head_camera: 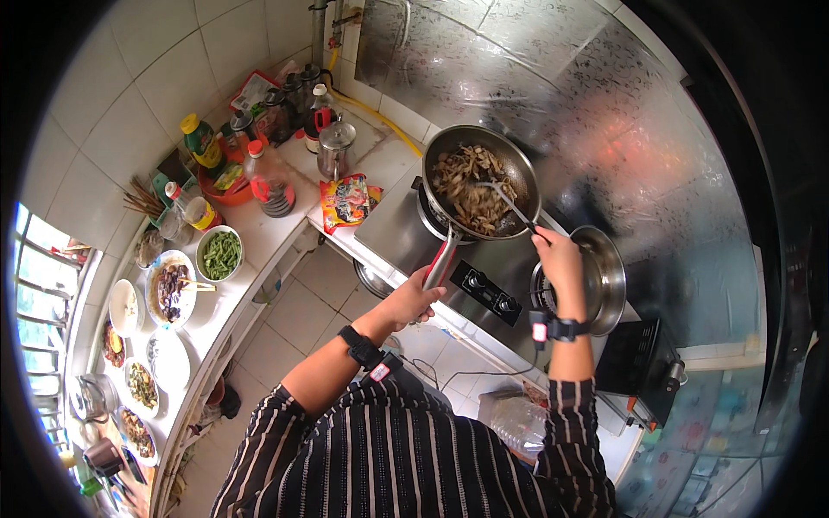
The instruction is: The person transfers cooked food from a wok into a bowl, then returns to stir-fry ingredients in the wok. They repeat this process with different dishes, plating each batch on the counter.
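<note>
My left hand (412, 298) grips the metal and red handle of a frying pan (526, 175), which sits over the left burner of a gas stove (388, 241). Brown sliced food (476, 168), perhaps mushrooms or meat, lies in the pan. In my right hand (558, 256) is the dark handle of a spatula (515, 206); its head is among the food and looks blurred. A stainless steel pot or wok (609, 278) rests on the right burner, partly hidden behind my right forearm. Two control knobs (493, 292) are on the stove's front part.
Left of the stove, the tiled counter (275, 243) bears a red seasoning packet (346, 201), a metal pot with a lid (337, 146), sauce bottles (269, 181), a bowl of cut green beans (221, 254) and several plates of food (170, 288). A black appliance (631, 362) stands at the right.
</note>
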A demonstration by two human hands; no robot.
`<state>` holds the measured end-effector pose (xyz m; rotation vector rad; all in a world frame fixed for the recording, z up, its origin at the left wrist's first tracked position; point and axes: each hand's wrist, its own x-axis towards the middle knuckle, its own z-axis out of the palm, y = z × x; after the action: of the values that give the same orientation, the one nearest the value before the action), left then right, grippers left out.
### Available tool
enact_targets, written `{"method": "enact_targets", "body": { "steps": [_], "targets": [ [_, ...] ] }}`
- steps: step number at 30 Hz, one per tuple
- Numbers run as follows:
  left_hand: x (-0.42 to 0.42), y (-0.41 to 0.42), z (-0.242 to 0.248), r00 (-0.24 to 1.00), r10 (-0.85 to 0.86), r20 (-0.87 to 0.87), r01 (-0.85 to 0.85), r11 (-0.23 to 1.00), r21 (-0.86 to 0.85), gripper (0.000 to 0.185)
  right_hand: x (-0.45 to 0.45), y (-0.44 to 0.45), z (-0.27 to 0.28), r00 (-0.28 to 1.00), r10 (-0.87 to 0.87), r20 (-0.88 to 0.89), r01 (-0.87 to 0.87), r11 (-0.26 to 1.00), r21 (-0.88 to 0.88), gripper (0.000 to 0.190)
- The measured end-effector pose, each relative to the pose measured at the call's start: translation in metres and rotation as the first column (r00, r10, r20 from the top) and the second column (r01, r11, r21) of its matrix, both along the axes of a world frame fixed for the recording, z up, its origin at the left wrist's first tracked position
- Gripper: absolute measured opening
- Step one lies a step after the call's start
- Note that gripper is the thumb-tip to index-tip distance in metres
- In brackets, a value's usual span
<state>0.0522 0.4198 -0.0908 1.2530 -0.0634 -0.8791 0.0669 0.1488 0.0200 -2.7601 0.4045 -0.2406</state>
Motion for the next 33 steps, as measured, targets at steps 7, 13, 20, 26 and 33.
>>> {"method": "enact_targets", "body": {
  "steps": [7,13,20,26,33],
  "targets": [
    [0.001,0.001,-0.005,1.000,-0.007,-0.002,0.007,1.000,0.002,0.054,-0.047,0.000,0.090,0.986,0.110,-0.126,-0.118,0.991,-0.061,0.025],
    [0.003,-0.001,0.000,1.000,-0.024,-0.011,0.024,1.000,0.006,0.051,0.002,0.009,0.022,0.998,-0.047,0.047,0.057,0.973,-0.224,0.026],
    [0.002,-0.002,0.000,0.999,-0.040,0.005,0.040,0.999,0.001,0.050,0.016,-0.002,-0.017,0.991,-0.132,0.036,0.137,0.946,-0.294,0.029],
    [0.000,0.002,-0.004,1.000,-0.011,-0.010,0.011,1.000,0.007,0.052,-0.031,-0.007,0.052,0.999,0.037,-0.027,-0.041,0.984,-0.172,0.023],
    [0.002,0.001,-0.003,1.000,-0.022,-0.007,0.022,1.000,0.011,0.054,-0.039,-0.009,0.069,0.983,0.167,-0.073,-0.179,0.961,-0.213,0.022]
  ]
}}
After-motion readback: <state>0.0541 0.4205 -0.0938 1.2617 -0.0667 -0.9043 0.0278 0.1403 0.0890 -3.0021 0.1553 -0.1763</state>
